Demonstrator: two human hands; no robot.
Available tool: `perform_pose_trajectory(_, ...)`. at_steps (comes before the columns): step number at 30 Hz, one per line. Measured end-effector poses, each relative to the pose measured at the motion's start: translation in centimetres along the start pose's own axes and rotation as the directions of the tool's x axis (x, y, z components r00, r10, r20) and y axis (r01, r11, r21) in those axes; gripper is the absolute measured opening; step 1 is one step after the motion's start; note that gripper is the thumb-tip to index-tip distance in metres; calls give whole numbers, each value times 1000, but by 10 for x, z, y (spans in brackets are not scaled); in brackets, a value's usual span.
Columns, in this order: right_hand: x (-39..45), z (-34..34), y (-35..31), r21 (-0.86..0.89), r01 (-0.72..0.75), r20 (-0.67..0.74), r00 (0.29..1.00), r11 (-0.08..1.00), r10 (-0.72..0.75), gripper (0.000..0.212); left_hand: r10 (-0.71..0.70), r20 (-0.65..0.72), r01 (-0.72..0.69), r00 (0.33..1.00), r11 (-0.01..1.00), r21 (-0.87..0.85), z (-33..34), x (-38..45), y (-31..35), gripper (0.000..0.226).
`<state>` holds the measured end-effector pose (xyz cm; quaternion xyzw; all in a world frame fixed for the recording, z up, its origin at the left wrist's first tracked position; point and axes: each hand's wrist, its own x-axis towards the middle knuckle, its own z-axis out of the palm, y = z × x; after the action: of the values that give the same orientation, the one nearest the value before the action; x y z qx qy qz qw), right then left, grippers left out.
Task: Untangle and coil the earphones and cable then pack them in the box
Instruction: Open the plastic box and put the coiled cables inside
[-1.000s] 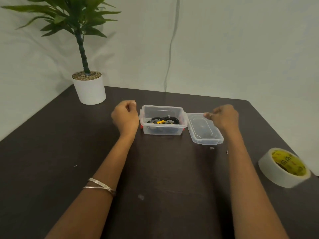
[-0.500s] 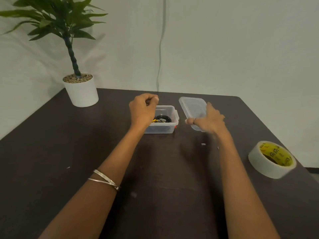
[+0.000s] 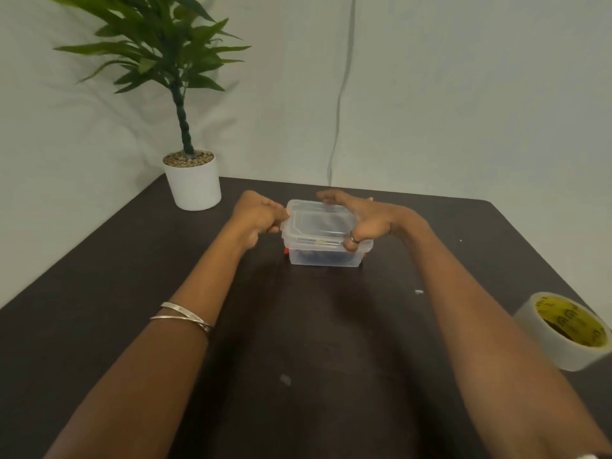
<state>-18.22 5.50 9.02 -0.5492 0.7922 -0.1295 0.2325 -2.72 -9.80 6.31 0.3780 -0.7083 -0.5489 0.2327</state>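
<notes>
Dark table (image 3: 298, 342), both hands gripping lid (image 3: 319, 223) on clear box (image 3: 324, 258)

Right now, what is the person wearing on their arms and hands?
Both forearms are bare, with no sleeves showing. The left forearm has two thin silver bangles that cross each other. The right hand wears a silver ring on one finger.

A plain indoor room, possibly a home or small office corner: a dark table (image 3: 99, 309) stands against bare pale walls (image 3: 463, 94), with a potted plant (image 3: 185, 134) at upper left and a tape roll (image 3: 563, 332) at lower right.
</notes>
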Motion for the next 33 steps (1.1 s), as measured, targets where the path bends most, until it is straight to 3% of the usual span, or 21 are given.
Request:
perform_pose_trajectory(5,7,7,2,-80,-3,-10,1000,997,2,102,-18,-130,23,991,999,31,9,5,-16,6)
perform_pose_trajectory(16,-5,20,27,93,3,1,1000,996,-3,102,-56,-133,45,990,995,-86,19,3,-28,9)
perform_pose_trajectory(18,-8,26,35,200,36,-50,998,979,-27,92,-117,-109,97,987,981,-170,21,3,-32,14)
perform_pose_trajectory(20,-11,33,39,453,92,-168,986,887,-16,72,-183,-56,163,981,951,-262,22,3,-36,20)
perform_pose_trajectory(23,-11,49,49,719,167,-364,918,675,160,61,-227,-30,206,973,925,-318,23,4,-39,22)
perform_pose_trajectory(26,-8,69,55,870,163,-376,829,465,414,72,-237,-51,210,970,925,-316,26,7,-38,25)
perform_pose_trajectory(27,-6,73,56,885,136,-362,803,445,473,74,-242,-45,216,969,924,-316,27,7,-38,28)
perform_pose_trajectory(31,-4,82,54,848,-4,-350,746,530,566,87,-280,2,265,960,907,-327,26,6,-34,55)
perform_pose_trajectory(33,-3,83,54,832,-27,-373,713,554,594,82,-288,19,278,957,902,-332,25,5,-34,60)
